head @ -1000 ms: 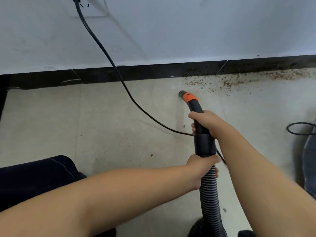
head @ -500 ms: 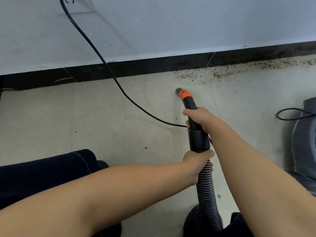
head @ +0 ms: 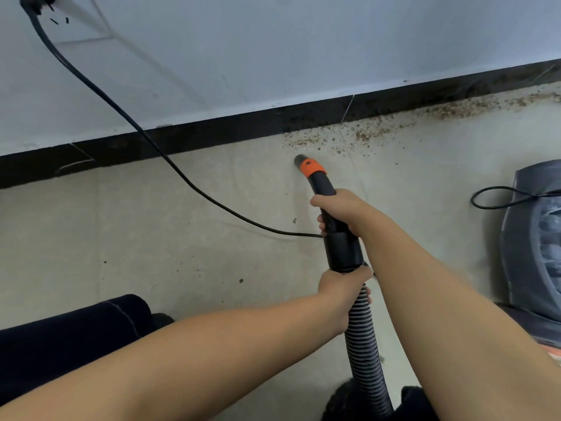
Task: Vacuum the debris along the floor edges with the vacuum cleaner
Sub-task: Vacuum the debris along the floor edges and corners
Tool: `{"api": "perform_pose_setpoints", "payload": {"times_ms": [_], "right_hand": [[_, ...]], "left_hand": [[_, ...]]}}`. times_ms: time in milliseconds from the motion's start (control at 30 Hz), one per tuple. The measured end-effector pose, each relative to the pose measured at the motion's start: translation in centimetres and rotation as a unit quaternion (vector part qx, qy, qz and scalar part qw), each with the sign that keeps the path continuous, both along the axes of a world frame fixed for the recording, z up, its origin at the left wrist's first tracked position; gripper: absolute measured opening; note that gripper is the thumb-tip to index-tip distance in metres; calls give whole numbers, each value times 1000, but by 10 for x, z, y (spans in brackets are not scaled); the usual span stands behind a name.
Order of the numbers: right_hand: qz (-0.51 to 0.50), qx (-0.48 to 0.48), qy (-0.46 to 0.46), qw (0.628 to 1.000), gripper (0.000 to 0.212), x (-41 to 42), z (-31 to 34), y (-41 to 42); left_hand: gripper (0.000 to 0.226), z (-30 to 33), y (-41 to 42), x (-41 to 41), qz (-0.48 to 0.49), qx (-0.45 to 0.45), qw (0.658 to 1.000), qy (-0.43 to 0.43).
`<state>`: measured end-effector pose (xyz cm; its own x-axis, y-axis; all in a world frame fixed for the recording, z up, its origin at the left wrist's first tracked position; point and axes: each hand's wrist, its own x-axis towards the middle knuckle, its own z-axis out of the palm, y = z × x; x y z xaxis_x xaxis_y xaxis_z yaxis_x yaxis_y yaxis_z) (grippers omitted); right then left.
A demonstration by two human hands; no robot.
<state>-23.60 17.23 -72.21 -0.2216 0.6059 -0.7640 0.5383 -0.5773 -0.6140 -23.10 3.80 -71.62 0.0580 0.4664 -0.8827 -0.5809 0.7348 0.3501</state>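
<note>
While the brown crumb debris [head: 373, 133] lines the black skirting ahead and right of the black orange-collared vacuum nozzle [head: 306, 165], the slack black power cord [head: 182, 174] crossing under the wand could snag; the right hand [head: 343, 212] wraps the wand, the left hand [head: 344, 288] grips the ribbed grey hose [head: 362, 338].

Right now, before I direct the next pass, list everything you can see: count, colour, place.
nozzle: one, black with an orange collar, tip near the floor just short of the debris.
ribbed hose: one, black-grey, running back from the nozzle.
debris: scattered, brown, along the skirting toward the right.
power cord: one, black, from the wall socket down to the floor.
wall socket: one, white, top left.
skirting: one strip, black, at the wall's foot.
vacuum body: one, grey, right edge.
trouser leg: one, dark navy, lower left.
left hand: grips the hose.
right hand: grips the nozzle tube.
</note>
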Motion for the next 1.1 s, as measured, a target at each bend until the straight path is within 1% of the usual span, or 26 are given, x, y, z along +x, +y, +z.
{"api": "perform_pose_setpoints", "payload": {"times_ms": [67, 133, 200, 300, 433, 533, 633, 733, 900, 967, 1100], "right_hand": [[16, 2, 2, 1000, 12, -8, -2, -2], [6, 8, 3, 1000, 12, -9, -4, -1], [-20, 13, -2, 1000, 12, -3, -4, 2], [-70, 30, -26, 997, 11, 16, -2, 14], [-140, 41, -43, 988, 13, 43, 0, 33], [-157, 35, -40, 986, 13, 53, 2, 44], [-139, 29, -28, 989, 13, 54, 4, 51], [-96, 17, -15, 995, 14, 46, 5, 48], [-9, -3, -4, 1000, 12, 20, 3, 31], [7, -6, 1, 1000, 13, 12, 1, 27], [3, -1, 1, 1000, 12, 6, 1, 29]], "left_hand": [[26, -4, -1, -3, 11, -3, 1000, -2], [25, -5, 0, -6, 4, -1, 1000, -2], [26, -5, 3, -6, -11, 2, 1000, -5], [18, -3, 13, -2, -47, 14, 999, -19], [17, 1, 31, 6, -90, 32, 995, -25], [15, 4, 42, 12, -96, 40, 994, -26], [14, 5, 48, 16, -80, 41, 996, -24], [16, 3, 45, 17, -60, 29, 998, -12], [28, -2, 28, 17, -11, -1, 1000, -5], [31, -5, 25, 13, 0, -6, 1000, -4], [24, -5, 29, 6, -2, -1, 1000, -5]]}}
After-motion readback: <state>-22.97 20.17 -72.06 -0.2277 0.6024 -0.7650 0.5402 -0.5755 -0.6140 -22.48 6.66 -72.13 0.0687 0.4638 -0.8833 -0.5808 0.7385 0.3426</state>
